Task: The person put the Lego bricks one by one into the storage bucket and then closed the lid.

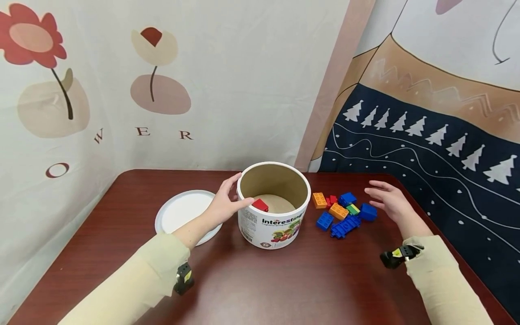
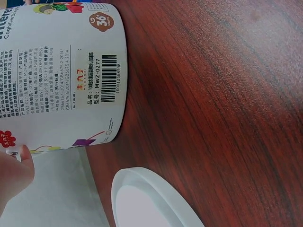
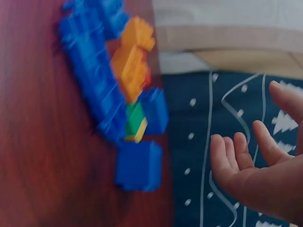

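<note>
A white bucket (image 1: 270,228) with a printed label stands upright on the table. Inside it, close to the near left rim, a red block (image 1: 260,205) is visible. My left hand (image 1: 223,201) holds the bucket's left side, thumb at the near rim and fingers farther back; in the left wrist view only part of that hand (image 2: 16,172) shows against the wall. Right of the bucket lies a loose group of building blocks: orange (image 1: 338,211), blue (image 1: 345,225), red (image 1: 331,201) and a green-and-yellow one (image 1: 352,209). My right hand (image 1: 390,203) hovers beside them, fingers spread and holding nothing.
A round white lid (image 1: 184,210) lies on the brown table (image 1: 284,289) left of the bucket, partly behind my left arm. Printed cloth (image 1: 243,90) hangs behind the table, and a dark tree-patterned cloth (image 1: 447,180) lies along its right edge.
</note>
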{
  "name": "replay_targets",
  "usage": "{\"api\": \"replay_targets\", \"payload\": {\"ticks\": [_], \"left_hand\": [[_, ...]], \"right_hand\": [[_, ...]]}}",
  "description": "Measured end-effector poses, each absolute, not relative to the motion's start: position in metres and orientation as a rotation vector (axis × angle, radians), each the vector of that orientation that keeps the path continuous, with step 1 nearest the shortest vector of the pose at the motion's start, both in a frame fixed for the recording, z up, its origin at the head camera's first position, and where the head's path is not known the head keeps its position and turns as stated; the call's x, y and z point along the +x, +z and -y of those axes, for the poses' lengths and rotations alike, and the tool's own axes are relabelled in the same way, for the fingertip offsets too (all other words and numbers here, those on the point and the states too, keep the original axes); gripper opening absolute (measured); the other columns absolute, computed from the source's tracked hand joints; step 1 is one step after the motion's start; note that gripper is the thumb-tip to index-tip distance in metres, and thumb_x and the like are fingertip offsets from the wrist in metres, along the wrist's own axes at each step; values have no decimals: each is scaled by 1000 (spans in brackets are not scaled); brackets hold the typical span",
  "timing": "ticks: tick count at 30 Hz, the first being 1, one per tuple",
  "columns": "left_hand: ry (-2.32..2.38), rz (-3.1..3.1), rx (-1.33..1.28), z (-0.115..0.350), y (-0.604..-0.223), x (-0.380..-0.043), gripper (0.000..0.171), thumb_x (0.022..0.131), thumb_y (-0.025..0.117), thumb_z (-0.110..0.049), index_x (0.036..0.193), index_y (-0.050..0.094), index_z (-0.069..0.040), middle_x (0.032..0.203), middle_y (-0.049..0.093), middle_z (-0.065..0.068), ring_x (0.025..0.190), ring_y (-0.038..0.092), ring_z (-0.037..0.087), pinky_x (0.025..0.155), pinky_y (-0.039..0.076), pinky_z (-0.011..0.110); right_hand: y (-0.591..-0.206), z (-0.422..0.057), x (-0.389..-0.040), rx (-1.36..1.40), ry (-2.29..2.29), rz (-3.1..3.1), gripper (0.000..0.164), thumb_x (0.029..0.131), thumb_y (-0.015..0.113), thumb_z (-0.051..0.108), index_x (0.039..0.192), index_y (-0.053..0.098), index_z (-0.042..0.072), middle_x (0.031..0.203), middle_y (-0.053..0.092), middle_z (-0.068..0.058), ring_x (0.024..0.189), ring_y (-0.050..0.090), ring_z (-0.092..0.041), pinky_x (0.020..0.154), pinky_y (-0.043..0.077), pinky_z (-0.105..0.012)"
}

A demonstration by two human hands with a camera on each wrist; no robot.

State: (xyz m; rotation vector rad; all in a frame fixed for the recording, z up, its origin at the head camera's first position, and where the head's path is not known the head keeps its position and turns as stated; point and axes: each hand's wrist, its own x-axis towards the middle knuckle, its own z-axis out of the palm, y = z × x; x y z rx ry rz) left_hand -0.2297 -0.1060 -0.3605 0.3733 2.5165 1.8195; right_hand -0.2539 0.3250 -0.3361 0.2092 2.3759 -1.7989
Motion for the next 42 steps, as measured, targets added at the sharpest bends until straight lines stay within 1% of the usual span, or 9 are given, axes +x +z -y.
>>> {"api": "replay_targets", "payload": {"ticks": [3, 5, 6, 8, 13, 21, 31, 38, 42], "left_hand": [[1816, -2522, 366, 107, -361, -229, 79, 83, 70, -15, 147, 24, -6, 148, 25, 17, 136, 31, 32, 110, 34, 46], [1817, -2524, 359, 107, -361, -229, 80, 82, 70, -15, 147, 24, -6, 148, 25, 17, 136, 31, 31, 110, 35, 46], [1817, -2524, 357, 107, -361, -229, 80, 82, 70, -15, 147, 24, -6, 148, 25, 17, 136, 31, 31, 110, 35, 46], [1825, -2519, 361, 106, -361, -229, 80, 82, 70, -15, 147, 25, -6, 148, 25, 17, 136, 32, 31, 109, 36, 46], [1839, -2521, 363, 106, -362, -230, 80, 81, 71, -15, 147, 26, -6, 147, 26, 17, 134, 33, 30, 109, 36, 46], [1849, -2515, 363, 105, -363, -231, 79, 81, 71, -14, 146, 26, -6, 148, 26, 17, 135, 33, 30, 109, 36, 46], [1860, -2498, 360, 104, -363, -231, 78, 82, 70, -13, 146, 26, -6, 148, 26, 17, 136, 32, 31, 110, 34, 46], [1862, -2500, 347, 104, -362, -230, 78, 82, 70, -13, 146, 26, -6, 148, 25, 17, 136, 31, 30, 110, 34, 46], [1868, -2492, 346, 104, -362, -230, 78, 82, 70, -12, 146, 26, -6, 149, 25, 17, 136, 30, 30, 111, 34, 46]], "right_hand": [[-344, -331, -255, 289, -1706, -2423, 71, 87, 60, 44, 145, 31, 13, 145, 32, -16, 125, 44, -21, 106, 41, -37], [-350, -334, -256, 327, -1672, -2434, 81, 89, 58, 45, 149, 20, 6, 155, 11, -20, 136, 27, -34, 113, 30, -46], [-353, -336, -256, 344, -1664, -2433, 82, 89, 57, 44, 149, 17, 4, 156, 7, -21, 139, 21, -38, 113, 26, -49], [-359, -338, -256, 390, -1652, -2431, 81, 90, 56, 43, 149, 16, 3, 156, 4, -21, 139, 20, -39, 114, 25, -50], [-373, -342, -255, 469, -1632, -2408, 78, 92, 54, 38, 149, 15, 3, 156, 2, -22, 135, 25, -38, 114, 26, -49], [-391, -346, -256, 497, -1587, -2327, 74, 94, 51, 28, 149, 9, 3, 154, 1, -27, 138, 14, -44, 113, 27, -49], [-399, -349, -257, 509, -1561, -2344, 70, 93, 54, 17, 147, 15, -3, 152, 7, -31, 133, 26, -42, 109, 29, -47], [-401, -354, -256, 453, -1512, -2391, 69, 93, 55, 20, 146, 19, -5, 150, 13, -31, 126, 38, -39, 102, 35, -42], [-400, -357, -256, 449, -1543, -2377, 70, 93, 57, 22, 145, 19, -6, 148, 16, -33, 105, 54, -23, 99, 39, -39]]}}
